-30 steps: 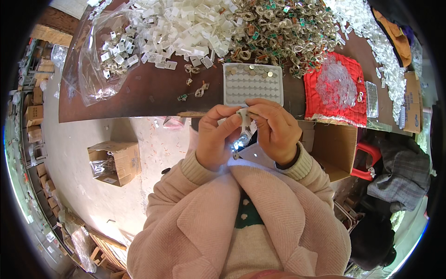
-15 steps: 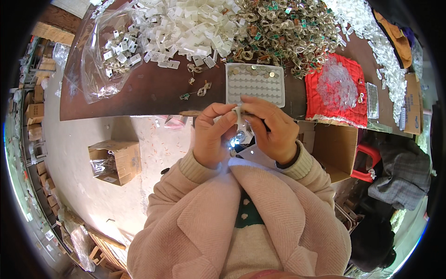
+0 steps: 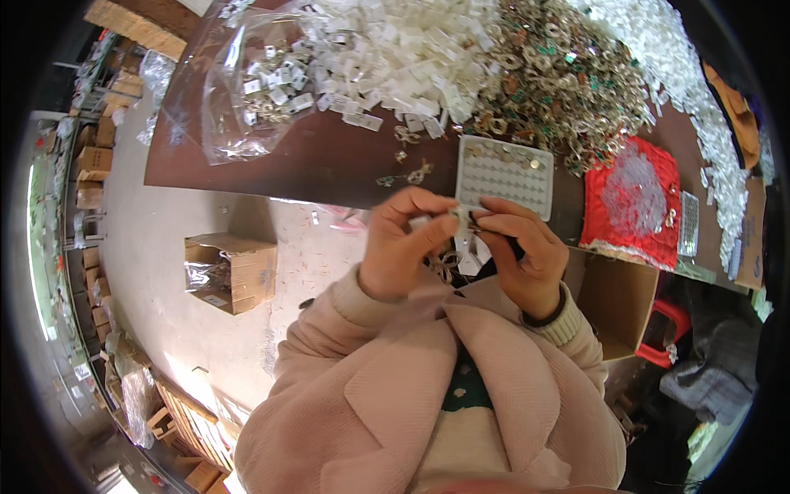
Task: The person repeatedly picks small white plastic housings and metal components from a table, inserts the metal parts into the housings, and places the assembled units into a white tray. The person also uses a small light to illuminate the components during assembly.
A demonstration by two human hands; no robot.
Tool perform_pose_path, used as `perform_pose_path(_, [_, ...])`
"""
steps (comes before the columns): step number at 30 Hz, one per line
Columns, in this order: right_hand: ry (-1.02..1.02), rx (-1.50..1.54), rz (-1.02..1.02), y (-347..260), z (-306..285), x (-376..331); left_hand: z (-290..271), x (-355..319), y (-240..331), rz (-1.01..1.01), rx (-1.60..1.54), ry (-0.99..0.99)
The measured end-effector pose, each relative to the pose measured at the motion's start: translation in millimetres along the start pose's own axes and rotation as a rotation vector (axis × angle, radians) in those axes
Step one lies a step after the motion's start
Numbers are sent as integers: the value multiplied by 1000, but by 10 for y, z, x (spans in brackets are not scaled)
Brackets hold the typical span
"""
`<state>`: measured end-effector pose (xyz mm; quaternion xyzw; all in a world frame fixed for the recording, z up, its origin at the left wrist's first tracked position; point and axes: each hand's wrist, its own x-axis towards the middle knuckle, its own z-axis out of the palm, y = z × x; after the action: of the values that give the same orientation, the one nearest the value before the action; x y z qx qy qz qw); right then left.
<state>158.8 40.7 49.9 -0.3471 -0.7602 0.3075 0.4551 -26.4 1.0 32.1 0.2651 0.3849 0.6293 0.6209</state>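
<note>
My left hand [image 3: 401,247] and my right hand [image 3: 528,257] meet in front of my chest, just short of the table edge. Fingertips of both pinch a small white plastic piece [image 3: 462,219]. A looped bundle of thin wire [image 3: 445,265] hangs below it, unlit. The fingers partly cover the piece, so its details are hard to make out. Just beyond my hands, a white tray [image 3: 504,188] with rows of small pockets lies on the table, with several button cells [image 3: 535,163] at its far side. Left of the tray lie a few loose wire loops [image 3: 420,173].
White plastic pieces [image 3: 403,58] and coiled wires with green bits [image 3: 568,74] are heaped on the table [image 3: 329,169]. A clear bag [image 3: 226,115] lies left, a red cloth [image 3: 597,210] with clear plastic bits right. Cardboard boxes [image 3: 253,276] stand below.
The bluish lights glowing below the white piece are now off, and the wire loops show there. The whole view has shifted and tilted; both hands still grip the piece.
</note>
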Motion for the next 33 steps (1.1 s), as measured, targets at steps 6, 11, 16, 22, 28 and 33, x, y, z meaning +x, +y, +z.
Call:
perform_pose_path(6, [43, 197, 99, 23, 26, -54, -645, 850, 1125, 609, 460, 223])
perform_pose_path(11, [27, 195, 108, 36, 65, -94, -959, 1234, 1560, 1042, 1477, 495])
perform_pose_path(16, [2, 175, 103, 87, 78, -80, -736, 661, 814, 622, 1399, 89])
perform_pose_path(22, [-33, 181, 94, 105, 129, -85, -643, 451, 324, 676, 1676, -1])
perform_pose_path(28, [7, -3, -130, -15, 102, 86, -511, 271, 331, 574, 1325, 93])
perform_pose_path(33, [8, -71, -20, -151, 116, 192, -96, 32, 270, 738, 1054, -72])
